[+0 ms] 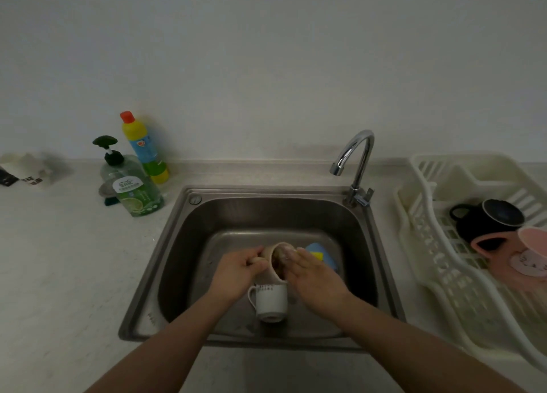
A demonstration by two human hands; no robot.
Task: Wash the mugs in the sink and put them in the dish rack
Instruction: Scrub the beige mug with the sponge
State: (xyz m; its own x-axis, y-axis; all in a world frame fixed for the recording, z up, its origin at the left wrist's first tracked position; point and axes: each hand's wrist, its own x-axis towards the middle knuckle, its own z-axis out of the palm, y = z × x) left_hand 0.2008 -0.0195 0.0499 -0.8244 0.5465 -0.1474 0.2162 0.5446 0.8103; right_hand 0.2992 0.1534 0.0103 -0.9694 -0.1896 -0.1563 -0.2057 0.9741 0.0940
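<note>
Over the sink (177, 229), the left hand (241, 269) grips a beige mug (273, 262) tipped sideways. The right hand (315, 277) has its fingers in the mouth (grip unclear). A white mug (270, 302) lies at 6 o'clock below. The dish rack (438, 262), at 3 o'clock, holds a black mug (488, 219) and a pink mug (521, 259).

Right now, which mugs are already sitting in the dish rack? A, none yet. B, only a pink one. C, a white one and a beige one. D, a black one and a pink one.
D: the black mug and the pink mug lie in the white dish rack to the right of the sink, while the white mug and the beige mug held in the hands are over the basin.
</note>
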